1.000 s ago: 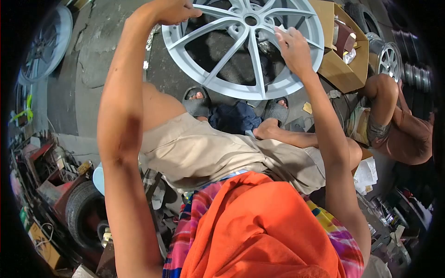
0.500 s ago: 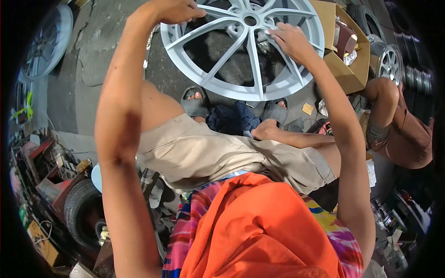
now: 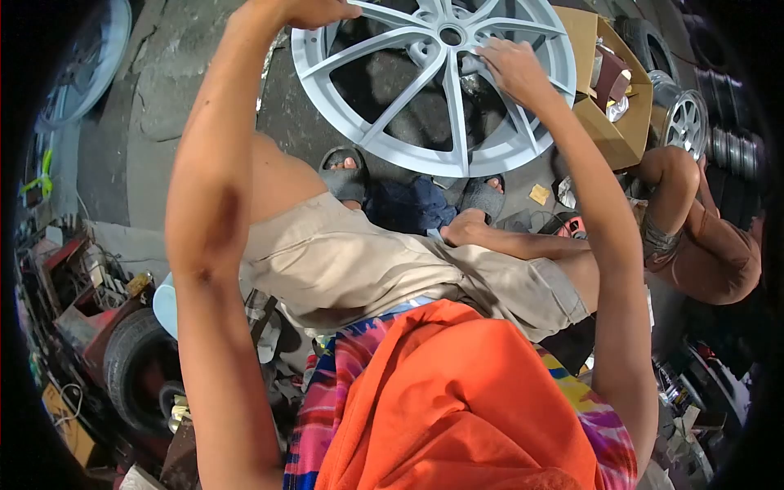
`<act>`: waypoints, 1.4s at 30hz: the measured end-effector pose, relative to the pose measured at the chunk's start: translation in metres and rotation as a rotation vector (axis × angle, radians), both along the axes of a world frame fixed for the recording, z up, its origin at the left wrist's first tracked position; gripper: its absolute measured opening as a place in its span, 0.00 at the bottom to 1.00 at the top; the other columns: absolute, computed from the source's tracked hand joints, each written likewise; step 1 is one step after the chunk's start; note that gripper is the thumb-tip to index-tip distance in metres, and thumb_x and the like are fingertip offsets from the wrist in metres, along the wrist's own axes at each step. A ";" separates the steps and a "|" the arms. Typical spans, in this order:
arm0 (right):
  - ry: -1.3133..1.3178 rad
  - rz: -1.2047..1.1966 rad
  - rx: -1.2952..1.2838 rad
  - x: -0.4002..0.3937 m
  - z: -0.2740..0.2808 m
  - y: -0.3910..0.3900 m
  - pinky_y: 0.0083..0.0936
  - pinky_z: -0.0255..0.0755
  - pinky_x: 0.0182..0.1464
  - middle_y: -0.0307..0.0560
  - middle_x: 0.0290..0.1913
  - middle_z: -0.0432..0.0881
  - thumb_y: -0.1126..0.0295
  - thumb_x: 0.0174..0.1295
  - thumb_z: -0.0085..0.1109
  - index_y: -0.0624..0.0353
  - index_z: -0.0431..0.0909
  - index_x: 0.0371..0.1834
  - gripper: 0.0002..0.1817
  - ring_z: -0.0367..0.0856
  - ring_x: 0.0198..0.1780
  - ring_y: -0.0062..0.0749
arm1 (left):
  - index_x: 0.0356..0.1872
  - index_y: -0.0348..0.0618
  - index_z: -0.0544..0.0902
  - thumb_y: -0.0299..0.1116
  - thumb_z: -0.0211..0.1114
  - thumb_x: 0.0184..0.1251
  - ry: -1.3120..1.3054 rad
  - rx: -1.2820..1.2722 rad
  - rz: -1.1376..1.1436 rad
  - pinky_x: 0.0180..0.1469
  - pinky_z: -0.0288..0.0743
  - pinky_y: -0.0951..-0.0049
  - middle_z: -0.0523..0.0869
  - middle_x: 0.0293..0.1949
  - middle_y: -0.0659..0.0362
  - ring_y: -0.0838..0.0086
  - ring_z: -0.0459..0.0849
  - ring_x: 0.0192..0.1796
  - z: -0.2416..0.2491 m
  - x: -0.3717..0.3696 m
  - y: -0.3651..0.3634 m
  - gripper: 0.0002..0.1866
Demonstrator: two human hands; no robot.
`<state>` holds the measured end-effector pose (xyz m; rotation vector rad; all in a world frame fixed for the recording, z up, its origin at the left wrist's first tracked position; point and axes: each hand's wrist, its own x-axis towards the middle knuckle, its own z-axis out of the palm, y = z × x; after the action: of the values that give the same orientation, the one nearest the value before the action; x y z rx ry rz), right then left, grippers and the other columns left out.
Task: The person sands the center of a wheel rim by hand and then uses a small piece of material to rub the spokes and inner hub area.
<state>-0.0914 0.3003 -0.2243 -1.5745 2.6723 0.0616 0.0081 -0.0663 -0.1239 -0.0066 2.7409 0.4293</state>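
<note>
A pale grey multi-spoke alloy wheel point(image 3: 461, 159) lies face up at the top of the head view, its far edge cut off by the frame. My left hand point(image 3: 314, 11) is over the wheel's upper left side with its fingers bent together; the frame edge crops it, and anything inside it is hidden. Just right of the centre hole, my right hand point(image 3: 516, 72) has its curled fingers on a spoke. The undersides of those fingers are out of sight.
An open cardboard box point(image 3: 612, 135) with assorted items stands right of the wheel, near a smaller silver wheel point(image 3: 686, 122). Another person's bent knee point(image 3: 674, 167) is at the right. Dark cloth point(image 3: 408, 204) lies between my sandals. A tyre point(image 3: 135, 367) and clutter fill the lower left.
My left hand has shifted up along the wheel, further out of frame. The wheel appears slightly further right in the view, while my right hand stays near the hub.
</note>
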 end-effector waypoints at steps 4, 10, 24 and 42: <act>-0.107 -0.053 -0.155 0.006 -0.020 -0.028 0.45 0.70 0.53 0.49 0.51 0.86 0.62 0.75 0.54 0.53 0.85 0.57 0.15 0.84 0.56 0.47 | 0.50 0.39 0.90 0.56 0.63 0.72 -0.026 0.022 -0.051 0.51 0.81 0.56 0.92 0.47 0.43 0.52 0.91 0.49 0.015 0.000 0.025 0.27; -0.214 -0.145 -0.174 0.003 -0.021 -0.029 0.52 0.69 0.55 0.51 0.51 0.87 0.60 0.77 0.49 0.51 0.87 0.58 0.18 0.85 0.53 0.51 | 0.48 0.39 0.90 0.56 0.63 0.73 -0.112 0.021 -0.024 0.50 0.81 0.57 0.93 0.44 0.46 0.57 0.91 0.45 -0.004 -0.015 0.017 0.27; 0.072 -0.156 -0.319 0.131 -0.005 -0.004 0.41 0.65 0.50 0.44 0.48 0.84 0.72 0.68 0.56 0.55 0.83 0.61 0.19 0.83 0.49 0.39 | 0.46 0.40 0.92 0.55 0.62 0.74 -0.190 0.114 -0.026 0.47 0.81 0.63 0.94 0.41 0.55 0.67 0.90 0.41 -0.022 -0.034 0.027 0.26; -0.065 -0.294 -0.306 0.255 0.004 0.060 0.38 0.64 0.50 0.42 0.41 0.76 0.72 0.49 0.67 0.61 0.79 0.65 0.34 0.76 0.45 0.38 | 0.82 0.43 0.61 0.37 0.59 0.78 0.009 -0.250 -0.487 0.75 0.70 0.50 0.61 0.82 0.45 0.45 0.68 0.78 -0.089 0.004 0.133 0.34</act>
<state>0.1640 0.3600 -0.2207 -1.1951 2.9340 -0.4176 0.0123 0.0670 -0.2127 0.5830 2.6592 -0.0482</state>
